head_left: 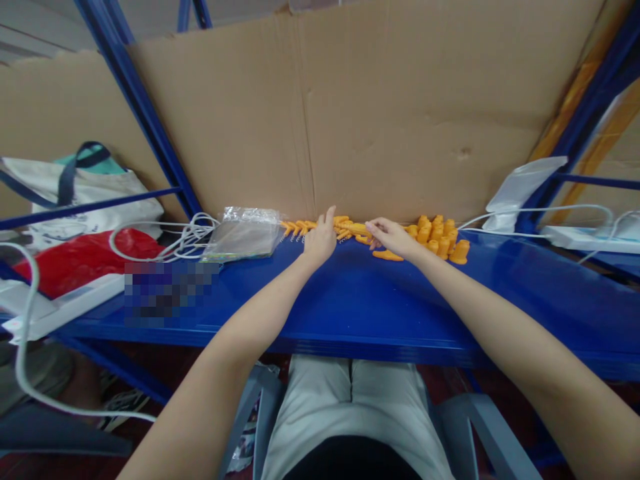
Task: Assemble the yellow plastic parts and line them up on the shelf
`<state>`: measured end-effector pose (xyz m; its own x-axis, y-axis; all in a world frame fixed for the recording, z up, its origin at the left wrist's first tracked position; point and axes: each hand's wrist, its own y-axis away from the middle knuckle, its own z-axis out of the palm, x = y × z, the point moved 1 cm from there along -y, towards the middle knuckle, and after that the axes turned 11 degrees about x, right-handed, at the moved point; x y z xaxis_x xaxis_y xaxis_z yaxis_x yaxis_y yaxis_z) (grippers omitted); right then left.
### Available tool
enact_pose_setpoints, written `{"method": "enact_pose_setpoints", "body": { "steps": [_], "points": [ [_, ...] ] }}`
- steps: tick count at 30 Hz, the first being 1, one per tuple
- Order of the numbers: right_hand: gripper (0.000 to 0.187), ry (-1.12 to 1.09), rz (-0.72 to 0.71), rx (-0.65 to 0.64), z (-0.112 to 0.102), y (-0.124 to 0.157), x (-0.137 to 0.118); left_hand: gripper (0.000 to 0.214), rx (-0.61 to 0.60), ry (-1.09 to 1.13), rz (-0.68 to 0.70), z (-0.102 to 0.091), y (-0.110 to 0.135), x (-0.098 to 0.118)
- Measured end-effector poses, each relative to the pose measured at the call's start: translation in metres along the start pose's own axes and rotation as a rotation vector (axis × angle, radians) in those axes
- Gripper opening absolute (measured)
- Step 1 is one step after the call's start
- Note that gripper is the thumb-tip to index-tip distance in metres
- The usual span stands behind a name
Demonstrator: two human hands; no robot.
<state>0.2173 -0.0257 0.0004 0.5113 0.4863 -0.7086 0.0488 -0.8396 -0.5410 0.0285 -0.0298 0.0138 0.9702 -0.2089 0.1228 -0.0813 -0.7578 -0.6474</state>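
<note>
My left hand (321, 240) is over the row of orange-yellow pieces with metal chains (299, 229) at the back of the blue table. Its fingers are stretched out and apart, and I make out nothing held in them. With thumb and fingers together, my right hand (393, 238) pinches the end of a long orange plastic piece (358, 229). Just below that hand lies a flat orange piece (387, 255). To its right stand several orange cup-shaped pieces (443, 244) in a cluster. The small details of the pieces are too blurred to tell.
Left of the row lies a stack of clear plastic bags (245, 233). White cables (193, 233), a red bag (100, 253) and a white tote bag (90, 200) are further left. A cardboard sheet (390, 113) stands behind the blue table (360, 307). On the right is a white power strip (590, 239).
</note>
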Motion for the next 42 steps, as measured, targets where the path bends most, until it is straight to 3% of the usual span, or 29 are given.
{"method": "enact_pose_setpoints", "body": {
  "steps": [3,6,10,14,20,23,31,38,42],
  "points": [
    [0.030,-0.194,0.155,-0.090,0.004,-0.001,0.000,0.060,0.006,-0.001,-0.003,0.000,0.000,-0.002],
    [0.028,-0.183,0.129,-0.083,0.006,-0.004,0.004,0.058,-0.008,-0.009,0.011,0.001,0.000,-0.003],
    [0.020,0.080,-0.146,0.024,0.004,-0.007,0.011,0.055,-0.032,-0.007,0.029,0.001,0.001,-0.002],
    [0.024,0.365,-0.462,0.072,-0.004,-0.003,0.006,0.055,-0.070,-0.013,0.018,0.000,0.002,-0.001],
    [0.031,0.561,-0.690,0.059,-0.020,-0.002,-0.007,0.048,-0.143,-0.005,0.019,0.004,0.002,0.004],
    [0.029,0.533,-0.679,0.056,-0.024,-0.004,-0.005,0.045,-0.151,0.006,0.027,0.006,0.001,0.003],
    [0.030,0.337,-0.365,-0.009,-0.008,-0.005,0.011,0.047,-0.133,-0.045,0.001,0.005,0.000,-0.005],
    [0.030,0.529,-0.547,0.016,-0.021,-0.008,0.008,0.048,-0.166,-0.064,-0.012,0.007,-0.002,-0.008],
    [0.035,0.710,-0.489,0.109,-0.040,-0.012,0.015,0.047,-0.171,-0.050,-0.068,0.010,-0.004,-0.015]
  ]
}}
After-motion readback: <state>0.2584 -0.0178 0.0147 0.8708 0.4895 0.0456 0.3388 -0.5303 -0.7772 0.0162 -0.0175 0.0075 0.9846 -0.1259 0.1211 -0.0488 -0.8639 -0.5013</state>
